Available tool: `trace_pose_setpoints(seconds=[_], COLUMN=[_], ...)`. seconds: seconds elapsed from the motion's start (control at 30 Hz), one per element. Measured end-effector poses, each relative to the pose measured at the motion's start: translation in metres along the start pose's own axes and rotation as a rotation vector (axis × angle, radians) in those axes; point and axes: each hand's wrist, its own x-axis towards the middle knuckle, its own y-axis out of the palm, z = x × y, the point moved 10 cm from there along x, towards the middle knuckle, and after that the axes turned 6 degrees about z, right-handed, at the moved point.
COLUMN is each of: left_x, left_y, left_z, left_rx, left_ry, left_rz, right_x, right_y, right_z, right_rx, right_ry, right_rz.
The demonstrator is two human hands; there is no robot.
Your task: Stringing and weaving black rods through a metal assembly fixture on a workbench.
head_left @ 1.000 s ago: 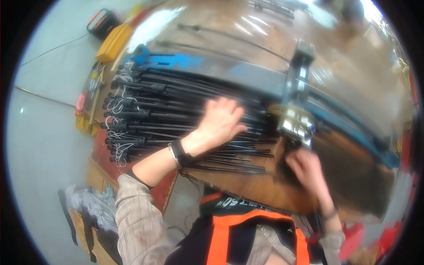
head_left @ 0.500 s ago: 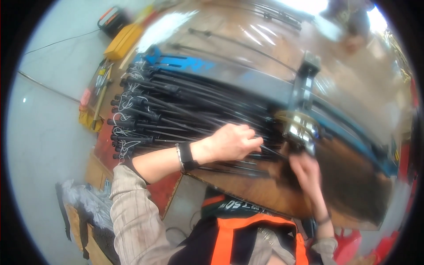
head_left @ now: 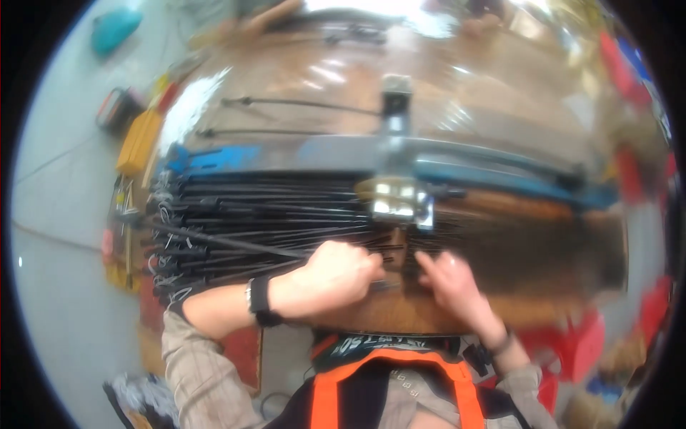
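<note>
My left hand [head_left: 336, 275], closed in a grip, holds a black cable-like rod [head_left: 229, 243] that runs off to the left above the others. Beneath it lies a wide row of similar black rods [head_left: 286, 207], with dark end fittings and thin white loops at their left ends. My right hand [head_left: 457, 286] is just below a shiny metal clamp fixture [head_left: 396, 200], its fingers pinched together; what lies between them is too blurred to make out. The fixture sits across a long blue and grey metal bar [head_left: 343, 154].
The brown workbench [head_left: 400, 318] ends close to my body. Two loose black rods [head_left: 307, 106] lie beyond the bar. A yellow box [head_left: 139, 143] and hand tools are at the left. Red plastic stools [head_left: 572, 347] stand at lower right. Another person's arm [head_left: 275, 14] shows at the far edge.
My view has turned and shifted, so the bench looks more level. My left hand has pulled in nearer my body with the rod; my right hand has moved out from under the fixture.
</note>
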Motion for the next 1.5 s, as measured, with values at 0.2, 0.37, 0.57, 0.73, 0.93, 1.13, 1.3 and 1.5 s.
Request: trace_pose_setpoints(seconds=[0.2,0.37,0.57,0.73,0.93,1.13,1.3,1.5], left_x=[0.019,0.049,0.09,0.144,0.165,0.167,0.165,0.143], left_y=[0.007,-0.041,-0.15,-0.119,-0.102,-0.111,-0.106,-0.111], left_z=[-0.013,-0.076,-0.054,-0.113,-0.106,-0.095,-0.098,-0.085], left_rx=[0.021,0.178,0.339,0.378,0.313,0.321,0.263,0.309], left_ry=[-0.033,0.235,0.205,0.449,0.416,0.403,0.369,0.376], left_rz=[0.178,-0.173,-0.323,-0.357,-0.312,-0.299,-0.278,-0.354], right_x=[-0.01,-0.015,-0.068,-0.111,-0.09,-0.088,-0.112,-0.062], right_y=[0.011,-0.053,-0.157,-0.189,-0.198,-0.199,-0.207,-0.181], right_z=[0.023,-0.01,-0.133,-0.189,-0.171,-0.164,-0.204,-0.125], right_rx=[-0.251,-0.119,-0.275,-0.321,-0.373,-0.466,-0.643,-0.204], right_ry=[-0.191,-0.166,0.293,0.308,0.277,0.239,0.365,0.15], right_rz=[0.201,-0.238,-0.523,-0.572,-0.494,-0.45,-0.618,-0.664])
